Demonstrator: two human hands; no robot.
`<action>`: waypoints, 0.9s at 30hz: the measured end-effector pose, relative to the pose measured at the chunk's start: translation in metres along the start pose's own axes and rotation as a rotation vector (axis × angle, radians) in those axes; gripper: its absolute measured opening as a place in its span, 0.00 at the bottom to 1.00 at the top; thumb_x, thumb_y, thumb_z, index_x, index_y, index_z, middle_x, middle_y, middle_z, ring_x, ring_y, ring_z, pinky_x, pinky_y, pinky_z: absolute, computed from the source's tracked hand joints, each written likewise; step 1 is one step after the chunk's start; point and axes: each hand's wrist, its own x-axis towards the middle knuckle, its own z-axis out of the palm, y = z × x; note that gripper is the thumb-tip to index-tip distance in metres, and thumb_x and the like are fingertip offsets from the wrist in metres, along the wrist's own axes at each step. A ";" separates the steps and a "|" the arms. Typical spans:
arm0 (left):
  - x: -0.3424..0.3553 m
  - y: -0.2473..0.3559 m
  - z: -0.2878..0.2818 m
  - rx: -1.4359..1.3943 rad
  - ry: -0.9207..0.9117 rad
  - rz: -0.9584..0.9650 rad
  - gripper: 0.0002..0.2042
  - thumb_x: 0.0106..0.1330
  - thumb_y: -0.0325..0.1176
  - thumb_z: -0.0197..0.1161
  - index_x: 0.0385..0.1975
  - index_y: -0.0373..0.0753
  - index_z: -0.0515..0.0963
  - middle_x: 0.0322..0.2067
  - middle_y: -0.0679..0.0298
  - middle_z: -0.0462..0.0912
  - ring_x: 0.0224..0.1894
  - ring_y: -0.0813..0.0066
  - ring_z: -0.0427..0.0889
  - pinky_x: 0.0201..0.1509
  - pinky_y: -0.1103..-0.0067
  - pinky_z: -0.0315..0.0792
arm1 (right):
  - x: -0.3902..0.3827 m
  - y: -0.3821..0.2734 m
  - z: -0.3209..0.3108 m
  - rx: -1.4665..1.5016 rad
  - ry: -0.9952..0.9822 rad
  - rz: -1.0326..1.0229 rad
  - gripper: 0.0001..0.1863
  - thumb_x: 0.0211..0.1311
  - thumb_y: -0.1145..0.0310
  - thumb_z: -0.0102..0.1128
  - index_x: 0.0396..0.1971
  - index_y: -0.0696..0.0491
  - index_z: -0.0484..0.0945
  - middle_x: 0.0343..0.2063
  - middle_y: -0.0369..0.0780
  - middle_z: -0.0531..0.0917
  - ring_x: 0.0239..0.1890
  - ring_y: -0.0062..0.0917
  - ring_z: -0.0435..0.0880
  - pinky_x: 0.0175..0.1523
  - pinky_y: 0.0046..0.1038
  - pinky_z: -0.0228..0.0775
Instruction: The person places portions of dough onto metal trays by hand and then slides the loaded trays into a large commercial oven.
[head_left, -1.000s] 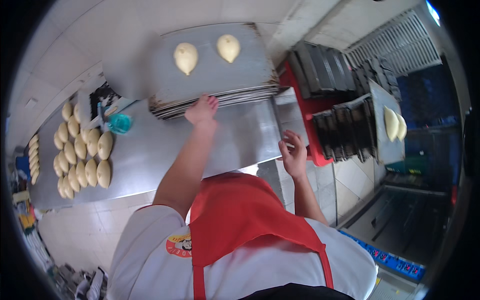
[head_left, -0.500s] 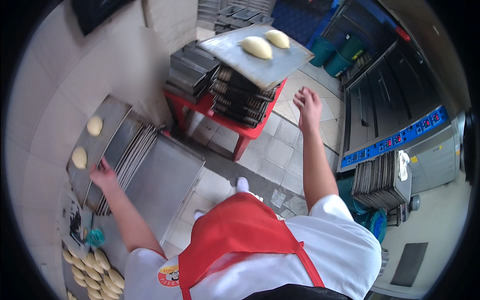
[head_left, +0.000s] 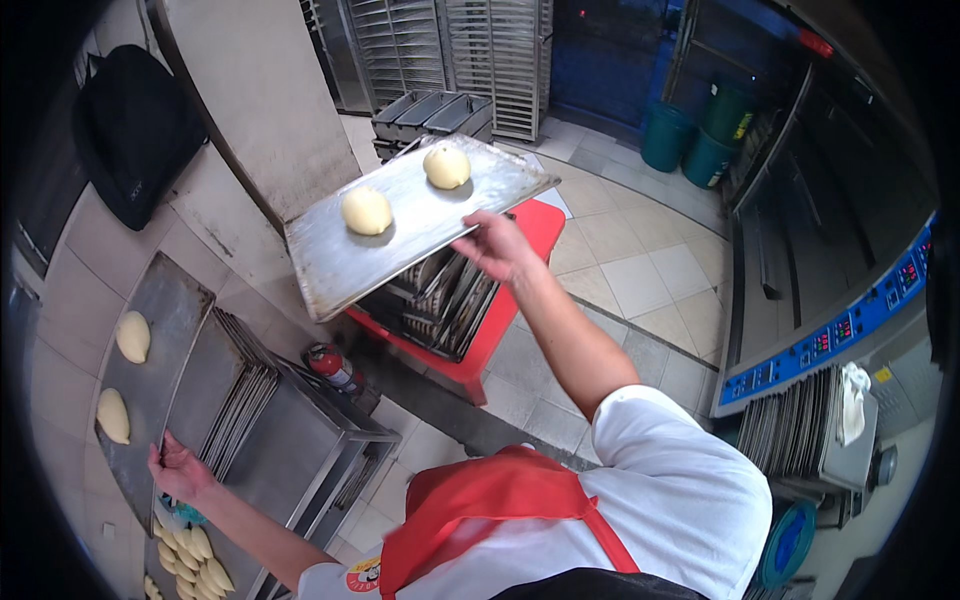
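Note:
My right hand (head_left: 497, 248) grips the near edge of a metal baking tray (head_left: 325, 262), fingers wrapped round its rim. Two rounded pale dough pieces, a left one (head_left: 366, 211) and a right one (head_left: 446, 167), sit apart on that tray. It is above a red stool (head_left: 541, 228) stacked with dark baking pans (head_left: 432, 300); whether it still touches them I cannot tell. At the lower left, my left hand (head_left: 180, 472) pinches the edge of a second, darker tray (head_left: 165, 290). Two more dough pieces, an upper (head_left: 132, 337) and a lower (head_left: 113, 416), lie on it.
Several trays (head_left: 243, 425) lean in a row on a steel table (head_left: 290, 455), near more shaped dough (head_left: 190, 560). A fire extinguisher (head_left: 334, 366) stands by the wall. At right are an oven (head_left: 830, 345) and upright trays (head_left: 790, 435). Racks (head_left: 495, 60) and green bins (head_left: 668, 137) stand farther back.
My right hand, empty and apart before, now holds the edge of the tray over the stool. That tray has turned and shifted left. My left hand stays at its tray's edge; the whole view has swung.

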 end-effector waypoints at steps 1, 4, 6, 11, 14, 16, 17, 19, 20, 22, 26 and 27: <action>-0.023 -0.007 0.047 -0.022 -0.049 0.031 0.13 0.69 0.23 0.51 0.46 0.17 0.70 0.45 0.43 0.80 0.50 0.56 0.81 0.62 0.67 0.77 | -0.006 -0.006 0.004 0.021 -0.102 0.016 0.16 0.63 0.77 0.52 0.50 0.66 0.69 0.46 0.49 0.79 0.46 0.37 0.84 0.49 0.36 0.85; -0.079 -0.020 0.145 -0.070 -0.171 0.136 0.15 0.69 0.22 0.49 0.49 0.15 0.67 0.51 0.41 0.77 0.55 0.54 0.78 0.67 0.66 0.72 | -0.017 -0.013 0.004 0.077 -0.256 0.029 0.17 0.65 0.79 0.48 0.53 0.69 0.66 0.49 0.52 0.78 0.48 0.42 0.84 0.53 0.39 0.83; -0.109 -0.040 0.213 -0.127 -0.274 0.177 0.17 0.69 0.22 0.48 0.52 0.13 0.65 0.56 0.39 0.73 0.59 0.53 0.74 0.70 0.65 0.68 | -0.034 -0.026 -0.003 0.080 -0.320 -0.048 0.18 0.66 0.79 0.47 0.54 0.69 0.65 0.49 0.52 0.79 0.47 0.41 0.85 0.51 0.38 0.84; -0.166 -0.133 0.366 -0.201 -0.333 0.280 0.22 0.70 0.20 0.47 0.60 0.12 0.56 0.64 0.37 0.64 0.67 0.51 0.64 0.76 0.63 0.56 | -0.052 -0.085 -0.055 0.197 -0.343 -0.127 0.18 0.68 0.76 0.49 0.54 0.70 0.67 0.48 0.52 0.80 0.47 0.40 0.85 0.51 0.39 0.84; -0.163 -0.205 0.417 -0.220 -0.415 0.198 0.22 0.71 0.23 0.46 0.62 0.16 0.58 0.65 0.38 0.63 0.68 0.52 0.64 0.74 0.65 0.59 | -0.042 -0.145 -0.103 0.225 -0.335 -0.191 0.17 0.68 0.76 0.49 0.52 0.70 0.69 0.47 0.52 0.81 0.47 0.41 0.85 0.53 0.40 0.83; -0.161 -0.265 0.430 -0.311 -0.592 -0.006 0.22 0.72 0.24 0.47 0.62 0.18 0.59 0.65 0.38 0.62 0.68 0.52 0.64 0.73 0.65 0.62 | -0.028 -0.188 -0.141 0.212 -0.306 -0.251 0.16 0.68 0.75 0.49 0.51 0.70 0.70 0.47 0.53 0.81 0.48 0.42 0.84 0.54 0.41 0.82; -0.158 -0.296 0.437 -0.395 -0.749 -0.156 0.22 0.72 0.24 0.47 0.62 0.18 0.59 0.65 0.38 0.62 0.68 0.51 0.64 0.72 0.65 0.62 | -0.020 -0.210 -0.158 0.174 -0.275 -0.285 0.19 0.68 0.77 0.48 0.57 0.67 0.66 0.50 0.51 0.79 0.49 0.40 0.84 0.53 0.42 0.81; -0.149 -0.362 0.461 -0.369 -0.640 0.028 0.23 0.72 0.24 0.45 0.62 0.15 0.56 0.65 0.37 0.61 0.68 0.49 0.64 0.71 0.67 0.62 | -0.001 -0.254 -0.191 0.171 -0.247 -0.299 0.20 0.68 0.77 0.48 0.58 0.67 0.65 0.51 0.52 0.79 0.51 0.41 0.82 0.55 0.43 0.79; -0.145 -0.398 0.471 -0.350 -0.580 0.117 0.24 0.72 0.24 0.44 0.62 0.14 0.55 0.65 0.36 0.61 0.68 0.48 0.64 0.71 0.67 0.62 | 0.004 -0.274 -0.212 0.172 -0.219 -0.304 0.21 0.68 0.77 0.48 0.59 0.68 0.65 0.52 0.52 0.78 0.52 0.41 0.82 0.56 0.44 0.79; -0.129 -0.470 0.498 -0.330 -0.317 0.254 0.22 0.70 0.23 0.44 0.59 0.12 0.59 0.62 0.35 0.65 0.66 0.45 0.66 0.71 0.64 0.63 | 0.019 -0.327 -0.260 0.115 -0.209 -0.348 0.21 0.67 0.78 0.49 0.59 0.66 0.66 0.53 0.52 0.78 0.53 0.42 0.81 0.56 0.45 0.77; -0.085 -0.629 0.548 -0.698 -0.799 -0.134 0.20 0.68 0.21 0.45 0.55 0.11 0.62 0.60 0.33 0.66 0.65 0.44 0.67 0.74 0.59 0.60 | 0.027 -0.417 -0.335 0.042 0.040 -0.461 0.20 0.66 0.78 0.50 0.58 0.65 0.68 0.53 0.51 0.78 0.52 0.41 0.81 0.56 0.47 0.78; -0.070 -0.662 0.559 -0.667 -0.692 -0.057 0.19 0.68 0.20 0.45 0.55 0.10 0.63 0.60 0.33 0.67 0.65 0.43 0.67 0.74 0.58 0.60 | 0.027 -0.430 -0.352 0.044 0.102 -0.497 0.20 0.66 0.78 0.51 0.58 0.65 0.69 0.53 0.50 0.78 0.52 0.41 0.82 0.55 0.48 0.78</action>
